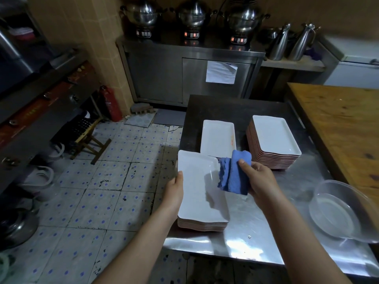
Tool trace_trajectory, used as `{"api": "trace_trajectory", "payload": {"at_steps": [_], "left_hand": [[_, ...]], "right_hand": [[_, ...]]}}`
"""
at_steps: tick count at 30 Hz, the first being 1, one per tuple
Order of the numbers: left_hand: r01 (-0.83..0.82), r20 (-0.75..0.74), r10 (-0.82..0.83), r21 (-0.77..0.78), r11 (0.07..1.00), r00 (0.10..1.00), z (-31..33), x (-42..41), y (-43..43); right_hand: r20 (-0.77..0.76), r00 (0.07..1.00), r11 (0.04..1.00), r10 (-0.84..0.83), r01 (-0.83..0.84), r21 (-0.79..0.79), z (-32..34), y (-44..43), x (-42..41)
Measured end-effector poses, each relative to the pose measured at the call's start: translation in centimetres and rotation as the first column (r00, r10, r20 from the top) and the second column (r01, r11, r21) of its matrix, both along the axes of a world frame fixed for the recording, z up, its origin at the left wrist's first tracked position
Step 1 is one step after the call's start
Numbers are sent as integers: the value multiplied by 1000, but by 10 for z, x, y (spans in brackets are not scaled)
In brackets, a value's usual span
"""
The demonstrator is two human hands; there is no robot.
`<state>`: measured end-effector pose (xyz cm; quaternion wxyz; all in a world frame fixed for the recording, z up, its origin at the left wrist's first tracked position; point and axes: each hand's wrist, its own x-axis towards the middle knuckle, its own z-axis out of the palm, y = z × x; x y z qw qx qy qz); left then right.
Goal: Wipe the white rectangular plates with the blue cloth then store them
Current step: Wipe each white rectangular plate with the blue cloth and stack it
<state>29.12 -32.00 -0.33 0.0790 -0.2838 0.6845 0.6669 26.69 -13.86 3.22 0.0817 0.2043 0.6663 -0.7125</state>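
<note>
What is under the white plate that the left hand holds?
A stack of plates, only their pinkish edges showing; their faces are covered. The stack stands on the steel table.

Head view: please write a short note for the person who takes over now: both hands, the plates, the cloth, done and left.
Left hand grips the left rim of the top plate of the near stack.
Right hand holds the blue cloth at that plate's right rim.
Middle plate bears an orange smear; tall stack stands right of it.
Done: cannot tell. Left: wipe this plate, then the rest, store all.
</note>
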Motion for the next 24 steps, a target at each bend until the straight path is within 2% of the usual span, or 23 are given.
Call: {"api": "trace_trajectory", "payload": {"at_steps": [7, 12, 14, 17, 18, 20, 24], "left_hand": [[161, 120, -129, -314, 936, 984, -29, -13, -9], [206, 105, -177, -449, 869, 979, -36, -13, -2], [249, 113, -226, -574, 780, 967, -38, -12, -2], [364, 192, -349, -760, 539, 917, -42, -15, -9], [403, 224, -386, -778, 482, 895, -43, -16, -11], [468, 262, -454, -770, 435, 852, -47, -19, -18], [512, 258, -496, -707, 488, 829, -54, -24, -27]], "right_hand": [[45, 999, 995, -10, 14, -95, -12, -4, 2], [55, 998, 995, -13, 19, -99, -14, -8, -1], [70, 997, 996, -11, 17, -86, -16, -11, -2], [74, 997, 998, 5, -1, -63, -19, -14, -3], [68, 998, 998, 18, -14, -54, -19, -15, -2], [56, 997, 998, 55, -52, -41, -20, -18, -2], [62, 993, 994, 102, -101, -29, -26, -22, -3]]}}
